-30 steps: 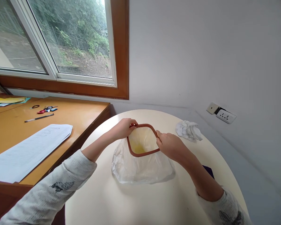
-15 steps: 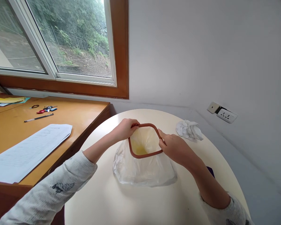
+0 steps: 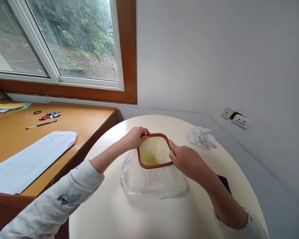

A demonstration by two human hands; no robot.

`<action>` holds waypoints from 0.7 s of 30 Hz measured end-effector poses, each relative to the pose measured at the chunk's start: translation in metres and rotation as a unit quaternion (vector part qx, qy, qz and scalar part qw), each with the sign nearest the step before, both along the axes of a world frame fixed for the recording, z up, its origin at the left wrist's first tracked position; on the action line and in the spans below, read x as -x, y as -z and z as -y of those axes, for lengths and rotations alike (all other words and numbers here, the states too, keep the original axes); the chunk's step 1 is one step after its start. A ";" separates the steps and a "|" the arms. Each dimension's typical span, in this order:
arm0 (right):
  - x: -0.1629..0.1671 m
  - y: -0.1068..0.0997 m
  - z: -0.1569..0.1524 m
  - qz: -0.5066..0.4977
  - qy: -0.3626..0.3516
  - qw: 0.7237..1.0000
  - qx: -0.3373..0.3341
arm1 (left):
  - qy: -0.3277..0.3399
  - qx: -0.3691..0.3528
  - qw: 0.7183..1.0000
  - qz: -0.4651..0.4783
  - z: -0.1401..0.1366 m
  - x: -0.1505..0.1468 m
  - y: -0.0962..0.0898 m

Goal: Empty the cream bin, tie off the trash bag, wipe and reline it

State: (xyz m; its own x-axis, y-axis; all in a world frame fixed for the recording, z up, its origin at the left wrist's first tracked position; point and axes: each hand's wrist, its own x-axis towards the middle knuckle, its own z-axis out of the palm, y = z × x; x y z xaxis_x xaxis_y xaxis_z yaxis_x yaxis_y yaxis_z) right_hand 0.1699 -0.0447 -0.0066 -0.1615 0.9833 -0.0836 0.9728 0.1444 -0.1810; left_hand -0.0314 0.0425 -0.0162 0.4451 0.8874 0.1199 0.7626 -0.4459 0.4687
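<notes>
A brown rounded-square ring (image 3: 149,167) frames the mouth of a bin lined with a translucent white plastic bag (image 3: 154,184). The bag's outer part hangs loosely down around the bin, hiding its walls, and the inside looks yellowish. At the ring's far left corner, my left hand (image 3: 137,137) is closed on it, thumb on the near side. My right hand (image 3: 185,158) grips the ring's right side, its thumb and fingers pressed onto the rim.
The bin stands on a round cream table (image 3: 129,215). Crumpled white plastic (image 3: 201,136) lies at its far right, and a dark purple item (image 3: 224,183) shows behind my right forearm. The wooden desk (image 3: 89,116) at left holds papers (image 3: 37,159), a pen (image 3: 41,124) and keys (image 3: 49,115).
The ring and both hands have sunk very slightly. More of the dark purple item shows beside my right forearm. Both grips look the same.
</notes>
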 end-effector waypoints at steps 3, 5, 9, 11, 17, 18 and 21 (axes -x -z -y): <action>-0.001 -0.001 -0.001 -0.019 0.003 1.000 0.002 | -0.005 0.003 1.000 -0.006 0.000 -0.001 0.000; -0.003 -0.002 -0.003 -0.040 0.006 0.999 0.008 | -0.006 0.012 1.000 -0.020 0.001 -0.001 -0.001; -0.006 0.000 -0.005 -0.054 0.001 0.999 0.001 | -0.004 0.017 0.998 -0.061 0.001 -0.002 -0.003; -0.007 0.001 -0.005 -0.052 -0.002 0.999 -0.001 | -0.003 0.011 0.997 -0.071 0.000 -0.003 -0.003; -0.005 0.003 -0.002 -0.064 0.009 0.998 0.009 | 0.006 0.008 0.994 -0.105 -0.001 -0.005 0.000; -0.005 0.004 -0.002 -0.071 0.009 0.997 0.007 | 0.006 0.008 0.994 -0.108 -0.001 -0.005 0.000; -0.007 0.005 -0.002 -0.091 0.004 0.996 0.000 | 0.007 0.008 0.993 -0.115 -0.001 -0.005 0.001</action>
State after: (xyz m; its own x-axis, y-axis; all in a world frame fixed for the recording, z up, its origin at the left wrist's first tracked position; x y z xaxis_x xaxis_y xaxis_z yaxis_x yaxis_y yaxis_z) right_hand 0.1766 -0.0428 -0.0111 -0.1667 0.9846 -0.0528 0.9247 0.1375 -0.3550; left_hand -0.0262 0.0432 -0.0172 0.4710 0.8821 -0.0003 0.8441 -0.4506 0.2907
